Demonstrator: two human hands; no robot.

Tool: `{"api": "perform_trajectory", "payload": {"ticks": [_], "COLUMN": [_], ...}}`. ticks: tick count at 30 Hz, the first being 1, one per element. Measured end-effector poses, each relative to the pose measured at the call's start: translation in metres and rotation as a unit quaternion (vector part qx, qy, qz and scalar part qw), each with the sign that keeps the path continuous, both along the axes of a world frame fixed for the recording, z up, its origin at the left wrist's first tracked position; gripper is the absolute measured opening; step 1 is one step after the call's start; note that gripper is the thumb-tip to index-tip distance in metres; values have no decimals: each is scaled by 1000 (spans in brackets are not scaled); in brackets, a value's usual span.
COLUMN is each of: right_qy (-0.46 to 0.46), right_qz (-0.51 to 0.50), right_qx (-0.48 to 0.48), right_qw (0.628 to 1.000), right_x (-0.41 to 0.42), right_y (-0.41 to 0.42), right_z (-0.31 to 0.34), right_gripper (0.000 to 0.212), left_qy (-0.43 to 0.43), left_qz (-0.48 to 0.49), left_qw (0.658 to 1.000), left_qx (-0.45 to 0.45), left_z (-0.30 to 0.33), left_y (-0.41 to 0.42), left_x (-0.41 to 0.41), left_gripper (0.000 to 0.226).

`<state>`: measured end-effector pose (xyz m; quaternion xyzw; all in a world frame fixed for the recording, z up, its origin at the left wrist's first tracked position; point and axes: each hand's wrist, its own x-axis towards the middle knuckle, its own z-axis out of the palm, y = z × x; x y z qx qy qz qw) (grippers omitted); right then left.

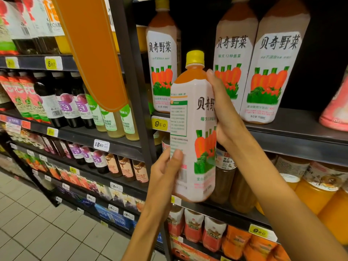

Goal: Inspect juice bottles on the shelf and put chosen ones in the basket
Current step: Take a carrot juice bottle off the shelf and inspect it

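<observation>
I hold a tall carrot juice bottle [192,132] with a yellow cap and a white label upright in front of the shelf, its printed side panel turned toward me. My left hand [165,172] grips its lower left edge, thumb on the label near the barcode. My right hand [222,110] wraps around its upper right side. Three matching bottles stand on the shelf [301,136] behind: one at the left [162,59] and two at the right [263,65]. No basket is in view.
An orange hanging sign [94,51] juts out at upper left beside a dark shelf post [135,76]. Rows of dark, green and orange drink bottles fill the lower and left shelves. Yellow price tags [160,124] line the edges. Tiled floor [37,223] lies at bottom left.
</observation>
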<state>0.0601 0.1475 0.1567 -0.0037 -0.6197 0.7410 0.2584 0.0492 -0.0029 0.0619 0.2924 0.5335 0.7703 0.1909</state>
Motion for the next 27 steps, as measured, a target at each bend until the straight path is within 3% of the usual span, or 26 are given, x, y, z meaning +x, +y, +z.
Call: {"api": "perform_trajectory", "payload": {"ticks": [3,7,10,15,21,24,27], "right_qy": [-13,-3,-4,18,52,92,129], "right_qz": [8,22,7,1,39,78,94], "right_qx": [-17,-12,42,110,-36,-125,-137], "right_qw": [1000,1000,999,994,997,985,978], "right_x": [-1,0,4,13,3,0,0], "right_y": [3,3,1,-1,4,9,8], "right_z": [1,-3,0,-1,-7,-11,-14], "right_gripper": [40,37,46,55,45,49,54], "left_qy": [-30,-45,-33,42,64,25,-52], "left_qz": [-35,-110,-42,48,39,-7,-89], "left_qw": [999,993,999,998,997,1000,994], "left_qx": [-2,-9,7,3,-12,-5,-22], "left_z": [-3,-3,-2,3,10,10,7], "left_y": [-1,2,7,7,5,0,-1], "left_x": [1,5,7,10,15,13,17], "left_gripper": [74,62,70,49,52,59,57]}}
